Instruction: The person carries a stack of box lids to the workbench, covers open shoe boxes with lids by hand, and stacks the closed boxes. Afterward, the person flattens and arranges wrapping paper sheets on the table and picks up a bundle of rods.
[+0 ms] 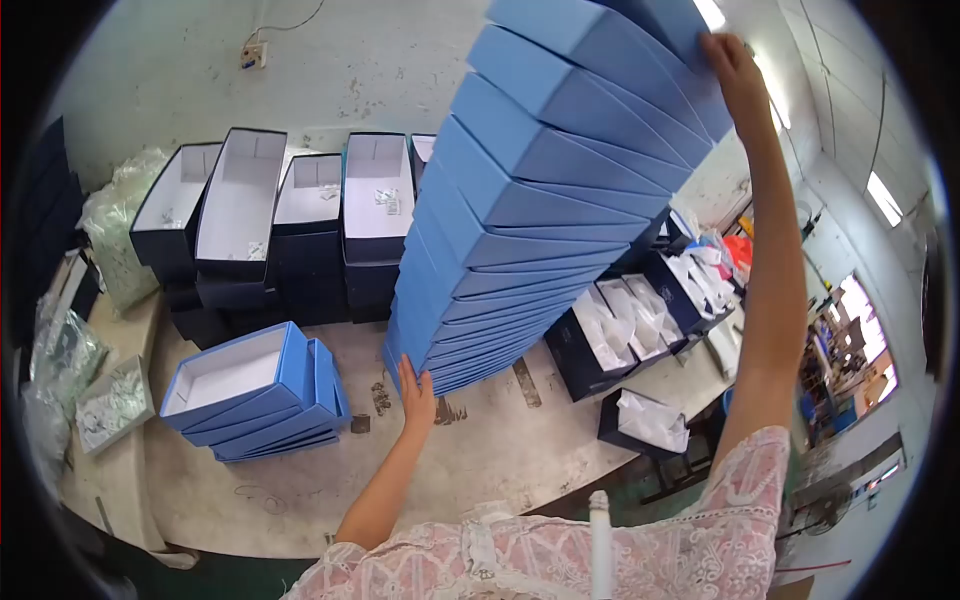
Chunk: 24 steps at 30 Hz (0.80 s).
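A tall stack of light blue boxes rises from the table and leans toward the upper right. My left hand presses flat against the bottom of the stack. High up, my right hand rests on the side of the top boxes, arm stretched upward. Neither hand grips anything; both steady the stack with fingers spread.
A short pile of light blue box lids lies at the left. Dark navy open boxes stand stacked behind. More navy boxes with white paper sit at the right. Plastic bags crowd the left edge of the worn table.
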### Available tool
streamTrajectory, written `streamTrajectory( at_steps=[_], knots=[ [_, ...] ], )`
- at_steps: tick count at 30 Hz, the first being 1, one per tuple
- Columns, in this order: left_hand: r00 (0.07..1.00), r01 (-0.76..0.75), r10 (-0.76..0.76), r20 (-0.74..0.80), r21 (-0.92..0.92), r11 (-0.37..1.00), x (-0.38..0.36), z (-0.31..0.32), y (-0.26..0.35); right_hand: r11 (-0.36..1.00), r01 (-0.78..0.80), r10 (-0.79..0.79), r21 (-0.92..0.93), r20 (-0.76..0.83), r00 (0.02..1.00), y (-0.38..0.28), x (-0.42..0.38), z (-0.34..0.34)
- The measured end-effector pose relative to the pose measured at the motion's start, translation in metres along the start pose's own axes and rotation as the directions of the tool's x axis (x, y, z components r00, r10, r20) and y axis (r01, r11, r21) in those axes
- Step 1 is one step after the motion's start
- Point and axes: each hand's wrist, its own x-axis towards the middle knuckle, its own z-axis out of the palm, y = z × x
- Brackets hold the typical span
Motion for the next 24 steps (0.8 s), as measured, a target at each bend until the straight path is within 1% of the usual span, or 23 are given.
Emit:
streamTrajectory(
  at_steps=[1,2,3,4,5,8,10,13,15,16,17,18,19,21,23,24],
  knots=[
    [1.0,0.002,-0.002,0.006,-0.001,1.0,0.001,0.0,-0.002,0.999,-0.041,0.042,0.022,-0.029,0.999,0.032,0.016,-0.009],
    [1.0,0.005,-0.005,0.015,-0.006,1.0,0.001,0.001,-0.002,0.996,-0.028,0.049,0.082,-0.26,0.964,0.025,0.023,-0.019],
    [0.999,0.031,-0.031,0.021,0.02,0.999,0.001,-0.001,0.004,0.977,-0.11,0.179,0.181,-0.426,0.887,0.019,0.042,-0.036],
    [0.998,0.06,-0.061,0.024,0.044,0.997,-0.001,-0.003,0.01,0.965,-0.091,0.212,0.247,-0.522,0.826,0.016,0.051,-0.05],
    [0.995,0.098,-0.1,0.025,0.065,0.993,-0.003,-0.004,0.014,0.949,-0.045,0.225,0.312,-0.569,0.791,0.018,0.048,-0.07],
    [0.993,0.107,-0.107,-0.045,0.004,0.994,-0.004,0.005,0.015,0.892,0.066,0.263,0.447,-0.631,0.729,0.037,0.024,-0.122],
    [0.988,0.059,-0.048,-0.146,0.075,0.995,-0.003,0.015,0.022,0.867,0.077,0.301,0.492,-0.641,0.706,0.063,-0.003,-0.162],
    [0.97,0.124,-0.116,-0.216,0.025,0.992,0.004,0.025,0.018,0.836,0.032,0.396,0.548,-0.643,0.656,0.105,-0.067,-0.215],
    [0.975,-0.002,0.013,-0.22,0.053,0.999,0.007,0.022,0.011,0.819,-0.023,0.464,0.573,-0.64,0.613,0.133,-0.124,-0.244],
    [0.967,0.006,0.005,-0.256,0.039,0.999,0.004,0.023,0.018,0.807,-0.069,0.507,0.586,-0.629,0.589,0.147,-0.156,-0.255],
    [0.951,-0.029,0.059,-0.302,0.1,0.995,0.001,0.024,0.03,0.805,-0.081,0.515,0.587,-0.626,0.585,0.155,-0.188,-0.265],
    [0.931,-0.058,0.112,-0.347,0.163,0.985,-0.002,0.024,0.044,0.775,-0.199,0.6,0.599,-0.6,0.529,0.149,-0.215,-0.267],
    [0.895,-0.114,0.23,-0.382,0.303,0.946,-0.006,0.026,0.056,0.729,-0.307,0.676,0.612,-0.572,0.464,0.144,-0.241,-0.267],
    [0.841,-0.146,0.32,-0.436,0.387,0.911,-0.014,0.033,0.077,0.654,-0.391,0.746,0.647,-0.465,0.477,0.185,-0.302,-0.289],
    [0.792,-0.164,0.404,-0.458,0.478,0.863,-0.014,0.038,0.087,0.527,-0.493,0.839,0.692,-0.33,0.433,0.22,-0.349,-0.307],
    [0.804,-0.084,0.336,-0.491,0.465,0.881,-0.014,0.041,0.098,0.448,-0.553,0.884,0.702,-0.257,0.389,0.236,-0.377,-0.314]
  ],
)
